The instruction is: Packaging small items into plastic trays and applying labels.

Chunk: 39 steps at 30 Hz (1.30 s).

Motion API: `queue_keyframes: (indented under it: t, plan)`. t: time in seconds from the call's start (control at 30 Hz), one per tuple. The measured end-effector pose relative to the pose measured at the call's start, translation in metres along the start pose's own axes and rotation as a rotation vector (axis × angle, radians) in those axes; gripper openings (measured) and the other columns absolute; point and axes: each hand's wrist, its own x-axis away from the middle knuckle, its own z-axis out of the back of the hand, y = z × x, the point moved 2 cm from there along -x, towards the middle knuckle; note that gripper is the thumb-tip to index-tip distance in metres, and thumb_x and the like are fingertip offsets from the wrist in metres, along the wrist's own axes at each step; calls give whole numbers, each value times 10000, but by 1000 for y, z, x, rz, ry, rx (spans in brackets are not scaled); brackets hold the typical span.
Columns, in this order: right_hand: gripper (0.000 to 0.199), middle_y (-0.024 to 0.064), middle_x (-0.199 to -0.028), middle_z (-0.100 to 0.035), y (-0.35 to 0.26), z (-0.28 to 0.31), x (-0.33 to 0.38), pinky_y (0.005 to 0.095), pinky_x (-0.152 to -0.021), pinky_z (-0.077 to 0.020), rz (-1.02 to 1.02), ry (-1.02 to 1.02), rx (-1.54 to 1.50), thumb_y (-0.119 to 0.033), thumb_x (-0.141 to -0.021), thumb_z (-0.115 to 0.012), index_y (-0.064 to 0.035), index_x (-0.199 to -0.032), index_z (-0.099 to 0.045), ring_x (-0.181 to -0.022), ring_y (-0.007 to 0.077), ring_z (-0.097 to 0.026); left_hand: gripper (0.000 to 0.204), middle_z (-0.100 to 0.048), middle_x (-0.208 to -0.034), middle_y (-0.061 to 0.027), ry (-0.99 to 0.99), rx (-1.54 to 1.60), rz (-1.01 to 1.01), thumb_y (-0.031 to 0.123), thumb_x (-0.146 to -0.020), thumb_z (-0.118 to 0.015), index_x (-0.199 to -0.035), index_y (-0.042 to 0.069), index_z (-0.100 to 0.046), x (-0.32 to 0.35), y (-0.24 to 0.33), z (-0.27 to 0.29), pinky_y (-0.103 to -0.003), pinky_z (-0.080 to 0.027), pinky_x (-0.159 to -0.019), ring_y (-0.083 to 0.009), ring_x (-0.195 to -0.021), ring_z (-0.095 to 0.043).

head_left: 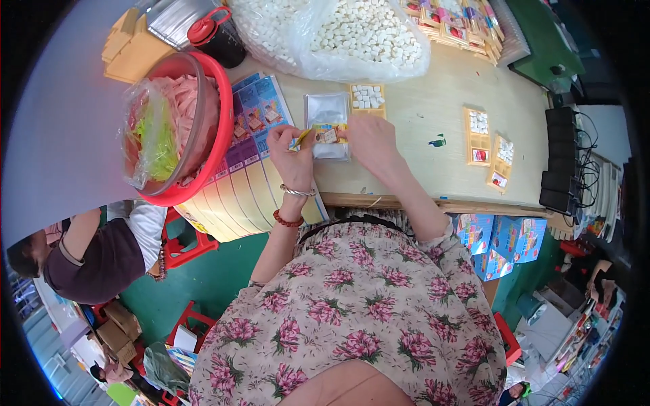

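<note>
A silver foil pouch (328, 108) lies flat on the table in front of me, with a small printed yellow label (327, 134) across its middle. My left hand (292, 159) is at the pouch's left edge, its fingers pinched on a small yellow sticker (302, 138). From the other side, my right hand (374, 145) reaches over the pouch with curled fingers, its fingertips against the right end of the label. What those fingers may hold is hidden. Just beyond the right hand sits a wooden tray of white cubes (367, 97), its lower part covered by that hand.
Printed sheets (261, 172) lie under my left forearm, beside a red basin (225, 108) with pink and green contents. A large clear bag of white cubes (365, 37) and a dark red-lidded bottle (220, 40) stand behind. Two filled wooden trays (479, 139) (502, 162) lie to the right.
</note>
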Motion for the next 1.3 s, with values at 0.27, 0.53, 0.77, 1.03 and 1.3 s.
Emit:
queue_keyframes:
  t: [0.27,0.53,0.77,1.03,1.3]
  plan:
    - [324,156,-674,-591,-4,21,10,431,-640,-453,-115,-26,-219,-346,-797,-574,-36,-706,-598,-717,325,-582,153,-528,-904,-72,96,154,-59,39,-654,-735,-704,42,-590,-1,13,16,-303,-382,-786,-211,-916,-480]
    - [359,181,-801,-625,15,1,-18,422,-681,-479,-198,-222,-208,-387,-722,-643,-29,-748,-647,-799,323,-604,190,-542,-927,-76,29,-70,-164,61,-652,-747,-692,27,-564,-8,-3,-6,-291,-397,-807,-211,-902,-495]
    - [349,92,-605,-576,23,-1,-4,380,-570,-435,-138,-102,-331,-383,-770,-593,-45,-685,-610,-571,237,-579,170,-499,-948,-75,28,145,17,42,-644,-746,-693,22,-585,-6,-1,5,-310,-384,-822,-204,-920,-486]
    - [397,98,-618,-583,14,18,-8,351,-548,-458,-185,-262,-548,-402,-760,-619,-9,-707,-612,-560,231,-581,184,-577,-927,-46,16,306,102,43,-683,-745,-796,23,-601,-17,-17,14,-249,-452,-756,-130,-839,-548]
    - [420,49,-498,-534,45,-17,-29,238,-399,-394,-268,-518,-820,-406,-756,-645,0,-653,-613,-418,104,-517,243,-624,-831,-44,-129,538,548,45,-705,-735,-898,-4,-596,-14,-37,-5,-210,-467,-655,-93,-715,-572]
